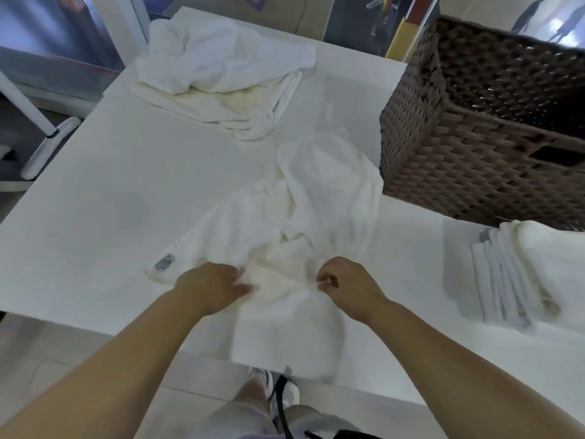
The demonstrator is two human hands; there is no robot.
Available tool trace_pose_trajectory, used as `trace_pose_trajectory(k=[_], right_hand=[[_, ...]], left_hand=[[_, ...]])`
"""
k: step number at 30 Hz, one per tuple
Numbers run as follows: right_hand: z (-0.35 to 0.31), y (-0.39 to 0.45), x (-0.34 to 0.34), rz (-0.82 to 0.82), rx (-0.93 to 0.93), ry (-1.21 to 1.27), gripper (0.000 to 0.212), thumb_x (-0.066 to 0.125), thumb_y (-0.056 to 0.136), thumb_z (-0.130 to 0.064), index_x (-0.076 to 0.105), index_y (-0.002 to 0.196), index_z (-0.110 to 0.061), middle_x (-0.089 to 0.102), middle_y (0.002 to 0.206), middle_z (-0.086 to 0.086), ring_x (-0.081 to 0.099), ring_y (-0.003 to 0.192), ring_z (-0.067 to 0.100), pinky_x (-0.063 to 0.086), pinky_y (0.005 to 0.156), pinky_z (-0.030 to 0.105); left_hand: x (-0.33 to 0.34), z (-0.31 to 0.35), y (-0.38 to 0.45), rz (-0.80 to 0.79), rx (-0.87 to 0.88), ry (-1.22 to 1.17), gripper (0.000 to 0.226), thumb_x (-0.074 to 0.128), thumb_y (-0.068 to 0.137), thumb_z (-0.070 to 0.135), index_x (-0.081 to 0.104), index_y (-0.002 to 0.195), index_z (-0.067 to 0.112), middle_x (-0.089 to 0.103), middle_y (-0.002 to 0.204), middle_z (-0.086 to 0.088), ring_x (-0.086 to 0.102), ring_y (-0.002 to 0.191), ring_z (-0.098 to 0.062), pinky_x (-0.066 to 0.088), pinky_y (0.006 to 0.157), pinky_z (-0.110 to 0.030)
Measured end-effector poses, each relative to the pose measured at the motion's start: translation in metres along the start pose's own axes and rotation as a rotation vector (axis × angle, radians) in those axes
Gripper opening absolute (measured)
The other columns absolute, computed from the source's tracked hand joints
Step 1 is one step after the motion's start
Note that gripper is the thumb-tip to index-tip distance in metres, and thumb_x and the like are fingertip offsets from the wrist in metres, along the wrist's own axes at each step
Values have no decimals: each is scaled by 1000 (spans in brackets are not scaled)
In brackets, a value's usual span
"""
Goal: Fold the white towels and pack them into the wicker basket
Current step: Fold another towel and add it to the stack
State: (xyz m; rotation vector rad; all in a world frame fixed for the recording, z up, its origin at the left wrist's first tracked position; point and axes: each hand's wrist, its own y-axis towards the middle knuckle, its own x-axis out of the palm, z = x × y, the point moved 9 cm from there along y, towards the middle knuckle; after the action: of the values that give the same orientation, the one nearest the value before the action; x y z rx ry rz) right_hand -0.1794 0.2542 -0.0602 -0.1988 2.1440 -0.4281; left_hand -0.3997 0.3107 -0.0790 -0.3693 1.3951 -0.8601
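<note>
White towels are found in three places on the counter point(95, 185), and little of the packing can be judged finished. One crumpled towel point(300, 217) is spread in front of the person, its near edge draped over the counter's front edge and a small grey label point(164, 263) shown at its left corner. Its cloth is pinched by the left hand point(212, 285) between thumb and fingers, and a fold of it is gripped by the curled fingers of the right hand point(346, 283); this towel is judged to be only at the straightening stage, not yet folded. A heap of unfolded towels point(221, 74) is left at the far side, well apart from the hands. A stack of folded towels point(512, 274) is laid at the right, just in front of the wicker basket point(459, 137), so some folding is done. No towel is seen in the part of the basket's inside that is in view; the bottom is hidden, so its contents cannot be told.

White, smooth and matt is how the counter is seen. Pale floor tiles are seen below its front edge, with a white metal leg point(41, 122) at the left and cardboard boxes point(285, 11) beyond the far edge.
</note>
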Motion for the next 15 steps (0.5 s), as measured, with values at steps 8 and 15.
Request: trace_pose_trajectory(k=[8,15], right_hand=[[31,-29,-11,93,99,133,22,60,92,-23,63,113,-18,61,110,-5,59,90,9,43,81,16],[88,-4,-21,134,425,152,56,64,83,-45,49,128,-15,54,126,6,56,111,23,49,93,43]], left_hand=[[-15,24,-16,320,83,-221,80,64,75,61,36,141,24,38,141,0,33,130,-27,37,104,-43],[-27,39,8,437,212,-300,40,60,86,46,66,106,12,59,110,-3,52,107,-28,42,94,-39]])
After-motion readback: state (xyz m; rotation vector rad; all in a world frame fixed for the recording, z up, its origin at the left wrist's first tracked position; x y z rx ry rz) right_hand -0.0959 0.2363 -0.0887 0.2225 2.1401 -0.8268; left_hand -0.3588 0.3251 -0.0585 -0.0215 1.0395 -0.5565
